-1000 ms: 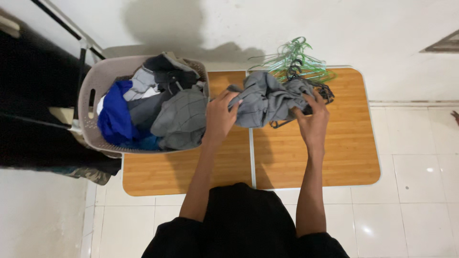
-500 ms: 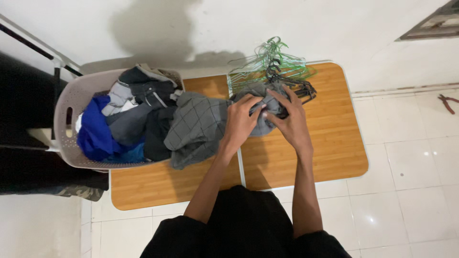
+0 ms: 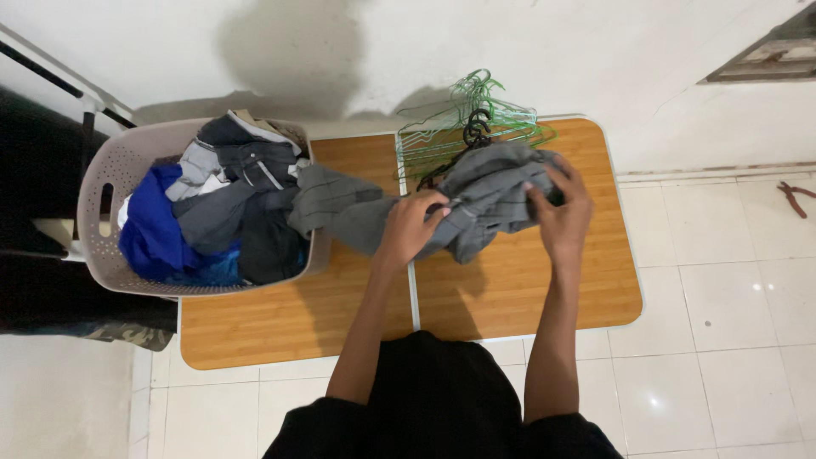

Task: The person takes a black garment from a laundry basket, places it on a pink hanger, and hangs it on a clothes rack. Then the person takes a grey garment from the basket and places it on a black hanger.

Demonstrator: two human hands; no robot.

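Observation:
A grey garment lies bunched over the middle of a low wooden folding table, one end trailing back to the laundry basket. My left hand grips the cloth near its middle. My right hand grips its right end. Under and behind the garment sits a pile of green wire hangers with a few black ones.
The pale plastic basket at the table's left end holds blue, grey and dark clothes. A white wall runs behind the table. White floor tiles surround it, with a small red-handled tool on the floor at the far right.
Both hands have drawn the grey garment out of the basket and spread apart along it, the right hand moving right. The view has shifted slightly.

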